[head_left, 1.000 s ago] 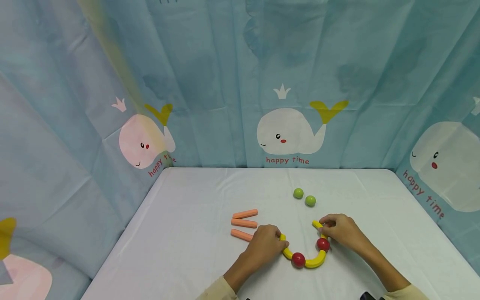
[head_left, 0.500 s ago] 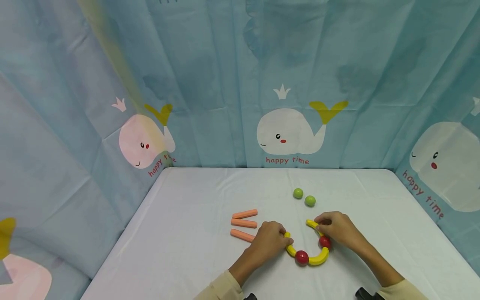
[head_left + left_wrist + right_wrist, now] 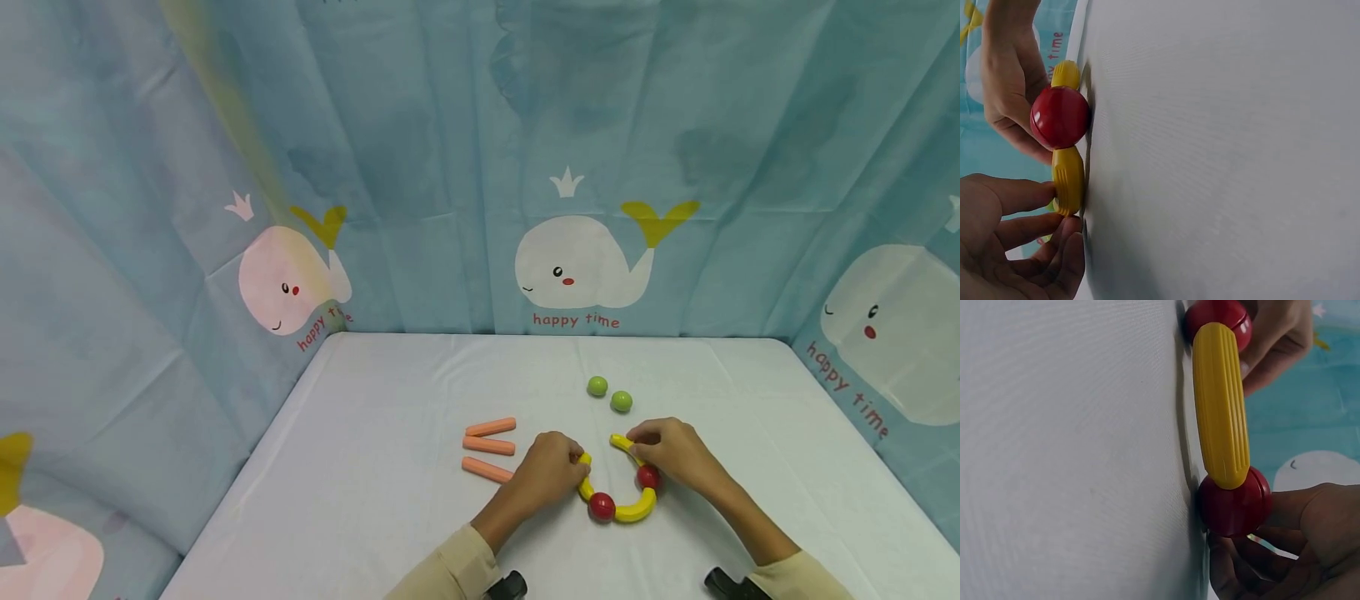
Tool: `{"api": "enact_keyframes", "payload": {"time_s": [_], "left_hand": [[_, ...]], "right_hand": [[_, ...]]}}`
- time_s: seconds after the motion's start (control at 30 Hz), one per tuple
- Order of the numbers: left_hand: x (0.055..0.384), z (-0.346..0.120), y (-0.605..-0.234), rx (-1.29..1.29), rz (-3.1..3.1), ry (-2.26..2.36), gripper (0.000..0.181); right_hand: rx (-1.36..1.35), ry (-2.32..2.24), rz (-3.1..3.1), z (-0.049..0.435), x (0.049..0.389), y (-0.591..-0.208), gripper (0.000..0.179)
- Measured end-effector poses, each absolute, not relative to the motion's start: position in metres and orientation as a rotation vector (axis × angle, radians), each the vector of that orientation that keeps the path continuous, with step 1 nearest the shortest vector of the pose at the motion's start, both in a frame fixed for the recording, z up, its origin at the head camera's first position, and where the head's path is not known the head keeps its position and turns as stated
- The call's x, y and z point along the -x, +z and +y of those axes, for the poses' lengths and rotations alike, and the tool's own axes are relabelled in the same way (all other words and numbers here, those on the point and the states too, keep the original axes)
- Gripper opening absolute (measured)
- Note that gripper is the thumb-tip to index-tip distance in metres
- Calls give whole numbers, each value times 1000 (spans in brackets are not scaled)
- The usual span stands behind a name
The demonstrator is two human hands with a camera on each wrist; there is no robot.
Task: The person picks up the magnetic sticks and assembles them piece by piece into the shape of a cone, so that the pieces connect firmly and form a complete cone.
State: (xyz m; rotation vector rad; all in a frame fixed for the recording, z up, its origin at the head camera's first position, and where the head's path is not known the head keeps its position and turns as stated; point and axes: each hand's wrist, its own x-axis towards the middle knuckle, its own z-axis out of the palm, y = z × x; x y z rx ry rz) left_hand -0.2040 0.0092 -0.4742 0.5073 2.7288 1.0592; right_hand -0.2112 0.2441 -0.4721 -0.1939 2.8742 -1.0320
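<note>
U-shaped chain (image 3: 618, 492) pushed narrower — left hand (image 3: 551, 475), right hand (image 3: 671, 454) pinching its 2 ends.

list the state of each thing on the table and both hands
yellow and red chain: bent into a U on the table, an end in each hand
left hand: pinches the chain's left end
right hand: pinches the chain's right end
orange sticks: three, lying flat, untouched
green balls: two, resting apart from the chain

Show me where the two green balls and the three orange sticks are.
green balls (image 3: 597, 386), head view, on the left ball of the pair.
orange sticks (image 3: 489, 446), head view, on the middle stick.
</note>
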Motion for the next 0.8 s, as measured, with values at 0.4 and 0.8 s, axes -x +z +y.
{"api": "enact_keyframes", "payload": {"time_s": [0.4,0.8], "left_hand": [[205,13,-474,-454,2694,1113,22],[206,11,-475,-458,2701,1122,25]], "right_hand": [[199,-1041,2863,247,215,-472,17],[204,-1038,2885,247,216,-475,19]]}}
